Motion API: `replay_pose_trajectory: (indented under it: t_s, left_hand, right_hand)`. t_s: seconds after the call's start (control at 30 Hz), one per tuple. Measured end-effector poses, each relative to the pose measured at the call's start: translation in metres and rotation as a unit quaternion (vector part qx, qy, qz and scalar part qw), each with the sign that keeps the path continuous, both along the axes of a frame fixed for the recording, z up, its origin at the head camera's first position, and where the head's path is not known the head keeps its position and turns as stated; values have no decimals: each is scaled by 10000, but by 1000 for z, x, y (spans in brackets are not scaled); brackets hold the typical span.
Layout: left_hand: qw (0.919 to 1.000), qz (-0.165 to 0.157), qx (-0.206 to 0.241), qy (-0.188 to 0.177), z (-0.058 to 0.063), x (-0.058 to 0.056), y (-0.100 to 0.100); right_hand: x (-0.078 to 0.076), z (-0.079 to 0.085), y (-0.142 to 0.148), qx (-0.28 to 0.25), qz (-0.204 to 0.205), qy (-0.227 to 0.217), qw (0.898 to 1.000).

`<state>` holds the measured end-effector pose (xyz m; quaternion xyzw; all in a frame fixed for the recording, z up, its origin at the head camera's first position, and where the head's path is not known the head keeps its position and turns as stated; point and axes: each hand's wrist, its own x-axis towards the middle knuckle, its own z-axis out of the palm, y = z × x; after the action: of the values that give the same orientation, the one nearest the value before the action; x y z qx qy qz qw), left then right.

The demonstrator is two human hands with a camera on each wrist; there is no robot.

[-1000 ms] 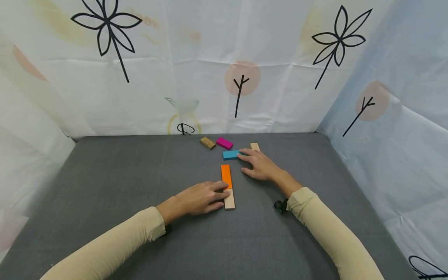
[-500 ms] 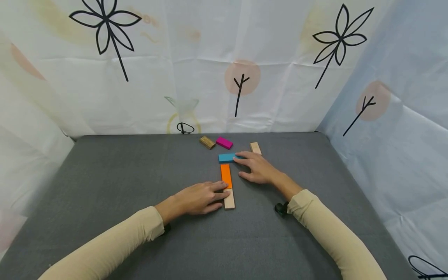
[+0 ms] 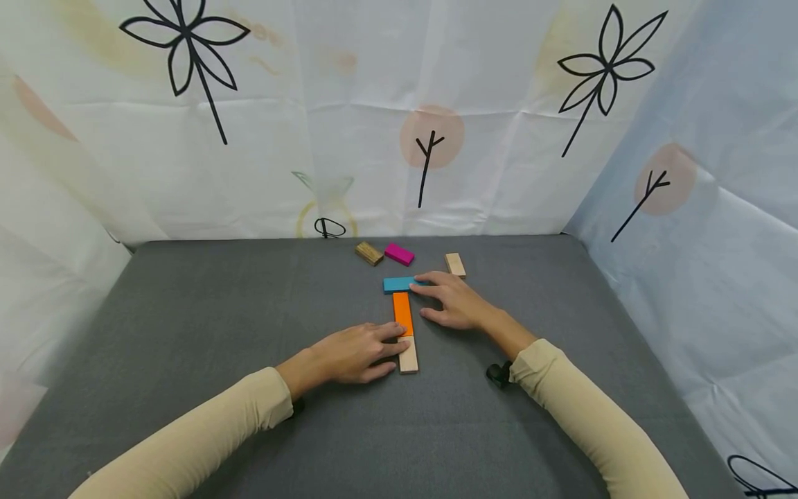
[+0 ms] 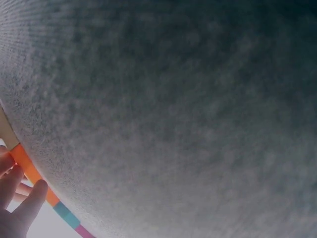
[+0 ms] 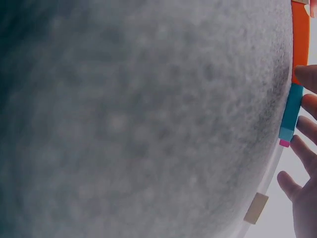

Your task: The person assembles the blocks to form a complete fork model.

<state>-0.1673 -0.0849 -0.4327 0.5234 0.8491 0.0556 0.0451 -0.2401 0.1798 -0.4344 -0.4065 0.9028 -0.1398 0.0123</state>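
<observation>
Magenta block (image 3: 399,254) lies beyond the blue block (image 3: 397,285).

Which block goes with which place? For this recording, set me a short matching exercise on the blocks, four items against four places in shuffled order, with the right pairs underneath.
Blocks
1. orange block
2. blue block
3. magenta block
4. brown block

Places, as the head view shows them
A. lying crosswise, fingers of the right hand over one end
B. leftmost of the three farthest blocks
C. end to end with a pale block, by the left hand
D. middle of the three farthest blocks

Pairs: 1-C, 2-A, 3-D, 4-B
</observation>
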Motion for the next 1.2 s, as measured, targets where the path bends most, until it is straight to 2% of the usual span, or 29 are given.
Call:
replay_pose_trajectory:
  t_s: [0.4, 0.63, 0.97, 1.2]
  left_hand:
    - [10000, -20, 26, 78, 2, 0, 1]
    - [9998, -54, 4, 191, 1, 0, 1]
    - [9999, 13, -38, 141, 0, 1, 1]
    - [9997, -10, -110, 200, 1, 2, 1]
  right_hand:
    - [0, 4, -7, -24, 33, -195, 9998]
    - [2, 14, -4, -72, -234, -662, 9975]
    - [4, 16, 0, 461, -283, -855, 9949]
    - [7, 13, -2, 500, -193, -821, 9952]
